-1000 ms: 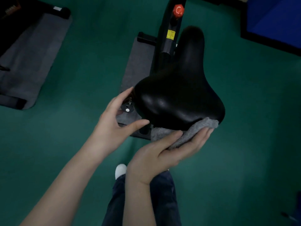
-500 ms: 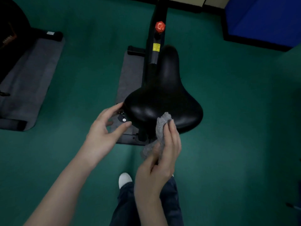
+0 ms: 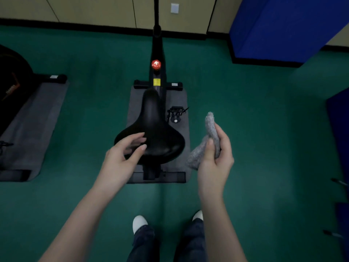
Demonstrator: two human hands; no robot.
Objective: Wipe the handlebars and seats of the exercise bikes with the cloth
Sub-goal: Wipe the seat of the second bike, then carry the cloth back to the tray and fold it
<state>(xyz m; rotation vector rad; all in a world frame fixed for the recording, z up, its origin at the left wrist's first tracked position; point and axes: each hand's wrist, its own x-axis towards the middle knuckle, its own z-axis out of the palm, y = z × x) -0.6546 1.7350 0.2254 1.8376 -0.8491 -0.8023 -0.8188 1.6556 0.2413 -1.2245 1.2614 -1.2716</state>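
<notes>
The black bike seat (image 3: 154,127) sits in the middle of the view, its narrow nose pointing away from me toward the frame with a red knob (image 3: 156,64). My left hand (image 3: 120,159) hovers over the seat's rear left part, fingers loosely spread and holding nothing; whether it touches the seat I cannot tell. My right hand (image 3: 217,159) is off to the right of the seat, clear of it, and grips a bunched grey cloth (image 3: 206,142) between thumb and fingers. The handlebars are out of view.
The bike stands on a grey mat (image 3: 177,103) on green floor, a pedal (image 3: 175,113) sticking out on its right. Another bike with its own mat (image 3: 32,129) is at the left. Blue pads (image 3: 283,25) stand at the right, and my feet (image 3: 139,223) are below.
My right hand has lifted the cloth off the seat's rear edge and swung it out to the right. My left hand left the seat's left edge. My view has pulled back and up.
</notes>
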